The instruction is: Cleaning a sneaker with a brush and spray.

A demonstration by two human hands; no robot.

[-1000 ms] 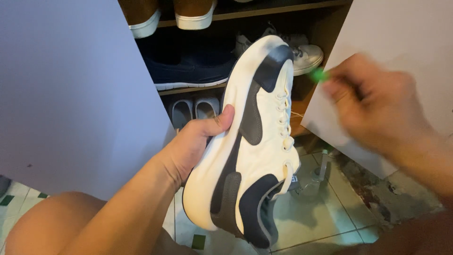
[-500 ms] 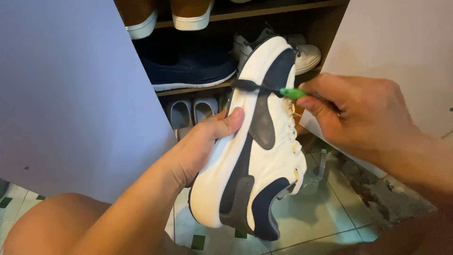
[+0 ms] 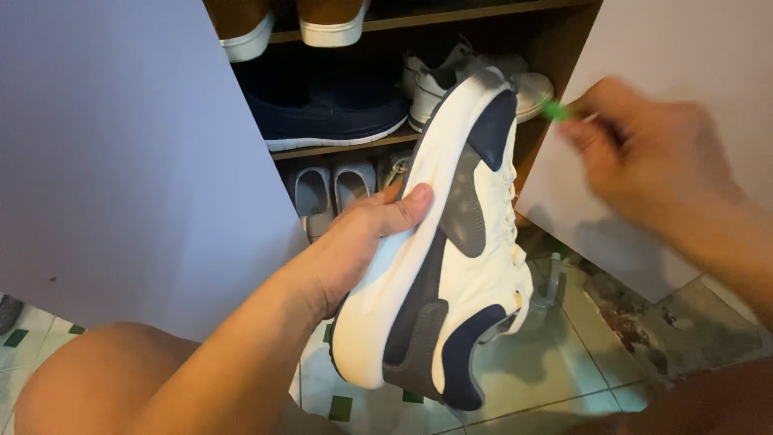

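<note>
Head view: my left hand grips a cream, navy-patched sneaker; my right hand, at two o'clock, pinches a green brush before the shoe cabinet, over a tiled floor.

1. I am crouched at a shoe cabinet in a home, low to the floor, my bare knee at the bottom left corner of my view.
2. Its two pale doors stand open to either side of wooden shelves.
3. The shelves carry everyday footwear: tan shoes with white soles along the top edge, dark blue slip-ons and grey-white sneakers below, pale slippers lower still.
4. The floor is light tile with small green squares, stained and worn at the cabinet's right corner, as in a lived-in entryway.
</note>
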